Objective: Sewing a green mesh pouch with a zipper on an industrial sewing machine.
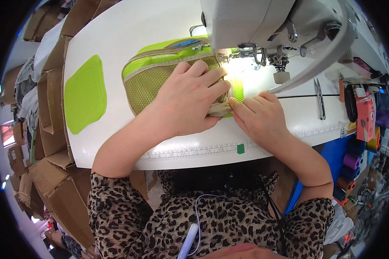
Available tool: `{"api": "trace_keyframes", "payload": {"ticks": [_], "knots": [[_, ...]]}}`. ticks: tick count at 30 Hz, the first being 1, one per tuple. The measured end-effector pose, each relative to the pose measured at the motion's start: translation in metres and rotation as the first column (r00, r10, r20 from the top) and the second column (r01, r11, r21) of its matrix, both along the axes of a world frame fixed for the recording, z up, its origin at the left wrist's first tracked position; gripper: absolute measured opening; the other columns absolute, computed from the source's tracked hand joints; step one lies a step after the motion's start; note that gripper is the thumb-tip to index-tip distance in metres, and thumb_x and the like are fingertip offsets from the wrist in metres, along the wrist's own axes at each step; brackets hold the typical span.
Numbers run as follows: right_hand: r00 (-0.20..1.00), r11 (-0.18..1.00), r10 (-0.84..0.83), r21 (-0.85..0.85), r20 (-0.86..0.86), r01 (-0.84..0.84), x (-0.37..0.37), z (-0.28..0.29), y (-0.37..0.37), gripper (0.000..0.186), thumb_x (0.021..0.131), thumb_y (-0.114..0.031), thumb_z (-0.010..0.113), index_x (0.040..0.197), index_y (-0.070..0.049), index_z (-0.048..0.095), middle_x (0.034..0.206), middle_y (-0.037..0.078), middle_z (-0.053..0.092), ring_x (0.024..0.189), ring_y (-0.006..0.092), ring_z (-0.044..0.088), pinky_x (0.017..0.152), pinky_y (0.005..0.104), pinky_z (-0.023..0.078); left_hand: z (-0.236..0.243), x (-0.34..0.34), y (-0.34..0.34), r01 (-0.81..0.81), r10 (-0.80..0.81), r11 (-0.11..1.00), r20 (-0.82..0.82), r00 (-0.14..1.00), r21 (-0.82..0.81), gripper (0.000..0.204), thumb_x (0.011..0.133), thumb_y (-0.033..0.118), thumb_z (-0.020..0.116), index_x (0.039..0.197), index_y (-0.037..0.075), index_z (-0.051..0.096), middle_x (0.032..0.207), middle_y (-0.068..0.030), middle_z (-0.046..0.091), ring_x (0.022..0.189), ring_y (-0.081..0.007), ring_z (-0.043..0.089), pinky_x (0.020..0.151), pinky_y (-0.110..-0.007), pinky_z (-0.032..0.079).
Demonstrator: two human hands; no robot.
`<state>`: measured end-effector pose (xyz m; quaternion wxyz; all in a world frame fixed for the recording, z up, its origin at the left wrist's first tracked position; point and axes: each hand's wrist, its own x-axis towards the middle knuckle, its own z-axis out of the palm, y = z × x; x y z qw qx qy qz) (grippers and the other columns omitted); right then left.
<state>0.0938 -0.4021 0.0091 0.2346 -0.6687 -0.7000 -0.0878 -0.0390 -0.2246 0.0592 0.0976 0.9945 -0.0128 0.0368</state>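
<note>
A lime-green pouch with a khaki mesh front and a grey-edged zipper lies under the head of a sewing machine. My left hand rests on the mesh, fingers stretched toward the lit needle area, thumb by the pouch's near edge. Just right of it, my right hand is closed, thumb and forefinger pinching the pouch's edge binding near the needle. Glare and my fingers hide the needle and presser foot. A bright green strip shows beyond the stitching spot. Left of the pouch lies a loose lime-green fabric panel with rounded corners.
A measuring tape runs along the white table's front edge, with a green patch on it. Thread snips lie at the right. Thread spools stand beyond the table. Cardboard boxes crowd the left side.
</note>
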Motion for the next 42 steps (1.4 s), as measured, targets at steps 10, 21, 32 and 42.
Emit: {"api": "trace_keyframes", "payload": {"ticks": [10, 21, 32, 42], "knots": [[0.997, 1.0, -0.009, -0.01, -0.081, 0.008, 0.002, 0.006, -0.006, 0.022, 0.078, -0.011, 0.074, 0.099, -0.006, 0.071, 0.068, -0.001, 0.053, 0.06, 0.0142, 0.055, 0.067, 0.0308, 0.042, 0.006, 0.0, -0.006, 0.006, -0.007, 0.999, -0.03, 1.0, -0.034, 0.051, 0.072, 0.032, 0.078, 0.116, 0.01, 0.065, 0.125, -0.0068, 0.061, 0.108, -0.0247, 0.055, 0.095, -0.038, 0.043], [0.999, 0.996, -0.026, -0.081, -0.037, 0.023, 0.002, 0.012, -0.006, 0.025, 0.075, -0.012, 0.073, 0.099, -0.005, 0.069, 0.084, 0.001, 0.055, 0.078, 0.0167, 0.058, 0.07, 0.0318, 0.044, 0.004, -0.001, -0.005, -0.017, 0.017, 1.0, -0.002, 1.0, -0.026, 0.051, 0.072, 0.031, 0.078, 0.116, 0.01, 0.066, 0.128, -0.008, 0.059, 0.111, -0.025, 0.054, 0.095, -0.039, 0.044], [0.986, 0.984, 0.156, -0.094, 0.062, -0.15, 0.016, 0.023, 0.005, 0.024, 0.076, -0.009, 0.066, 0.099, -0.002, 0.068, 0.097, 0.003, 0.059, 0.092, 0.019, 0.057, 0.085, 0.0329, 0.049, 0.006, 0.001, 0.0, -0.065, 0.055, 0.994, -0.112, 0.992, -0.086, 0.054, 0.069, 0.026, 0.078, 0.12, 0.013, 0.065, 0.129, -0.0031, 0.059, 0.113, -0.0271, 0.054, 0.102, -0.042, 0.043], [0.982, 0.978, 0.176, 0.104, 0.063, -0.182, 0.029, 0.001, 0.012, 0.016, 0.074, -0.009, 0.067, 0.09, -0.005, 0.066, 0.092, 0.002, 0.061, 0.087, 0.018, 0.062, 0.089, 0.0363, 0.051, 0.003, 0.006, 0.0, -0.06, 0.055, 0.996, -0.087, 0.995, -0.065, 0.054, 0.07, 0.027, 0.078, 0.121, 0.014, 0.066, 0.127, -0.0024, 0.061, 0.114, -0.027, 0.054, 0.102, -0.042, 0.045]]}}
